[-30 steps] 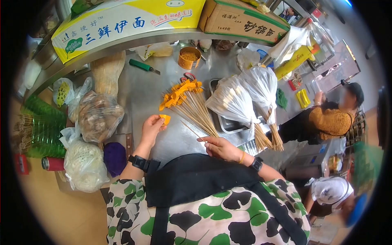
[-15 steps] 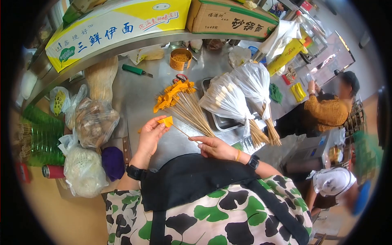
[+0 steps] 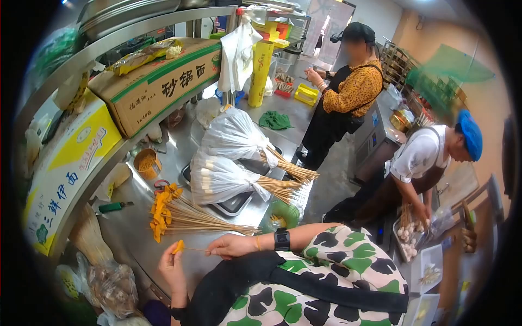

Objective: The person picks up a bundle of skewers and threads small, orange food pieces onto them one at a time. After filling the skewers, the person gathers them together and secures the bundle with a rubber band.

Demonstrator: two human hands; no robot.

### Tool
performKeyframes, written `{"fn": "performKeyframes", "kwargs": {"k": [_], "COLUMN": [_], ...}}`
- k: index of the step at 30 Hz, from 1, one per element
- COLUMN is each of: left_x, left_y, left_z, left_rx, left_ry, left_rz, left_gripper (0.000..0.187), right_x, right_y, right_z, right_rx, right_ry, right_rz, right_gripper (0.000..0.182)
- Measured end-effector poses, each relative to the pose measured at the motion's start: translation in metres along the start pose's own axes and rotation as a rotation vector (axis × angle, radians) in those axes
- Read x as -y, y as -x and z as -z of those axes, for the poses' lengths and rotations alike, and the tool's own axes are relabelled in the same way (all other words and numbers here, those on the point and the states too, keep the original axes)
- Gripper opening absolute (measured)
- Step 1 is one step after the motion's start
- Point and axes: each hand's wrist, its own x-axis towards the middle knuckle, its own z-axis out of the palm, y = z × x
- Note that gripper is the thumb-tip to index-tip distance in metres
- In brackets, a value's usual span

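Observation:
My left hand [image 3: 172, 268] pinches a small folded orange piece [image 3: 178, 247], thin like a sheet of food. A thin wooden skewer [image 3: 194, 250] runs from that piece to my right hand [image 3: 229, 246], whose fingers are closed on its other end. Just beyond my hands lies a pile of skewers [image 3: 204, 216] with orange folded pieces [image 3: 165, 211] on their far ends. Behind it, two bundles of skewers in white plastic bags [image 3: 234, 133] rest on a dark tray [image 3: 231, 205].
A round tin [image 3: 147, 164], red-handled scissors [image 3: 161, 185] and a green-handled knife [image 3: 115, 206] lie on the steel table [image 3: 122, 231]. Cardboard boxes [image 3: 157, 89] line the shelf. One co-worker [image 3: 348, 87] stands farther along; another [image 3: 424, 157] bends over a tray at right.
The view has swung to the right, bringing both co-workers more fully into sight. My hands keep hold of the same orange piece and skewer.

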Motion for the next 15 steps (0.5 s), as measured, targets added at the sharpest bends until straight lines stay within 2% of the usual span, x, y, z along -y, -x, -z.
{"fn": "performKeyframes", "kwargs": {"k": [3, 6, 12, 15], "left_x": [-0.012, -0.006, 0.006, 0.018], "left_y": [-0.007, -0.007, -0.002, 0.006], "left_z": [-0.006, -0.002, -0.007, -0.011], "left_rx": [-0.034, 0.195, 0.213, 0.299], "left_ry": [0.127, 0.487, 0.586, 0.638], "left_rz": [0.105, 0.373, 0.484, 0.538], "left_gripper": [0.028, 0.04, 0.044, 0.048], "right_x": [0.007, -0.003, -0.012, -0.01], "right_y": [0.005, 0.0, -0.003, 0.0], "right_z": [0.001, -0.001, -0.003, -0.007], "right_rx": [-0.069, -0.081, -0.069, -0.036], "right_ry": [0.102, 0.207, 0.203, 0.106], "right_rz": [0.085, 0.234, 0.207, 0.163], "right_gripper": [0.021, 0.021, 0.021, 0.02]}}
